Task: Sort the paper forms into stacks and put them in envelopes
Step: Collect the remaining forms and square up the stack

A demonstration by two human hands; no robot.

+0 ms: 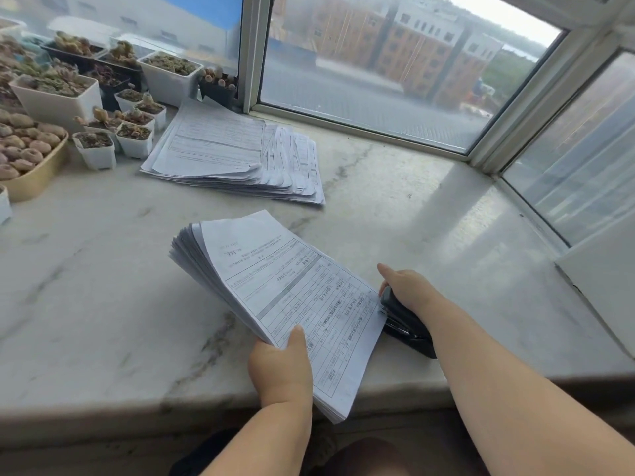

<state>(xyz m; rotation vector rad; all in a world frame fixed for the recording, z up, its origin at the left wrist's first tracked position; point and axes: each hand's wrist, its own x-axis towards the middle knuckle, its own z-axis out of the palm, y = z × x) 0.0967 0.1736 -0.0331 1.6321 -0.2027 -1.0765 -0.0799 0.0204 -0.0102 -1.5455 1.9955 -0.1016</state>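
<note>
My left hand [280, 367] grips a thick stack of printed forms [275, 290] by its near edge, thumb on top, holding it tilted just above the marble sill. My right hand [409, 290] presses down on a black stapler [405, 321] whose mouth sits over the stack's right corner. A second, fanned pile of forms [233, 156] lies flat farther back on the sill, near the window frame. No envelope is in view.
Several small white pots of succulents [134, 139] and a tan tray of round plants [27, 156] crowd the left. The marble sill [429, 207] ends at window frames [378, 132] at the back and right. A white box [604, 297] stands at the right edge.
</note>
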